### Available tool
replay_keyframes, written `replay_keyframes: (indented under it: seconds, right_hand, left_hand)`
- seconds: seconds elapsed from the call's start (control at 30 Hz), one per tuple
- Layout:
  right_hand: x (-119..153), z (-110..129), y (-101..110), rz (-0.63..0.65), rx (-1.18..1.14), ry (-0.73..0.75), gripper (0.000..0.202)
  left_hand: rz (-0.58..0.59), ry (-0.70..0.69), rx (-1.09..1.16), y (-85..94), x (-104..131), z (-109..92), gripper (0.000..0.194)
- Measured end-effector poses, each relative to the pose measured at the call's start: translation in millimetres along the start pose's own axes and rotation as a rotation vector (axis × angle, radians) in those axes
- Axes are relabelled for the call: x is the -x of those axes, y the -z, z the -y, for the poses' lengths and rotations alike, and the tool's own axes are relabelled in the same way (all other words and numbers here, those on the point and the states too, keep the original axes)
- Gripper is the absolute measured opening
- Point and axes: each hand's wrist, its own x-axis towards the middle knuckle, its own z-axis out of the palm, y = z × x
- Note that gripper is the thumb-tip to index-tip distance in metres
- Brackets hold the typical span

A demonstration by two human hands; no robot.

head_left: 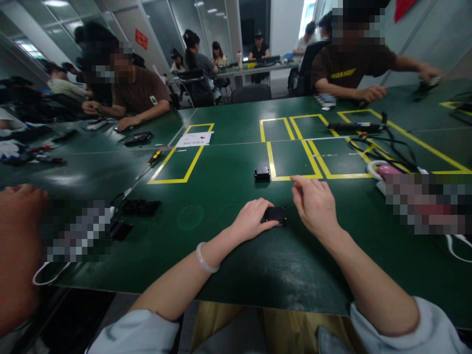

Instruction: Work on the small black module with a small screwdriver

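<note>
Low over the green table (228, 265), my left hand (254, 219), with a pale bracelet at the wrist, grips a small black box-shaped part (276, 214) between thumb and fingers, and the part rests on the tabletop. My right hand (315, 201) is closed just to the right of it, fingers pinched together. From those fingers a thin dark rod or wire (288, 204) runs to the part's right side; its kind and its far end are too small to tell. A second black box-shaped part (262, 174) sits a little farther away, apart from both hands.
Yellow tape outlines (295, 178) mark the tabletop. A yellow-black screwdriver (155, 157) and a paper sheet (195, 139) lie left; dark parts (140, 207) are nearer. Black cables (391, 152) lie right. A co-worker's arm (18, 255) enters at the left edge; others sit across.
</note>
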Motion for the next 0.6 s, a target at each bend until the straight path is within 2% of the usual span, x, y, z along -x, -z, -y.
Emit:
replay_keyframes:
  seconds: [0.33, 0.6]
  right_hand:
    - [4.9, -3.0, -9.0, -0.092, -0.115, -0.039, 0.01]
    - [3.3, -5.2, -6.7, -0.026, -0.106, -0.028, 0.014]
  left_hand:
    - [-0.007, 0.003, 0.004, -2.0, -0.2, 0.6, 0.038]
    - [-0.007, -0.005, 0.001, -2.1, -0.3, 0.7, 0.038]
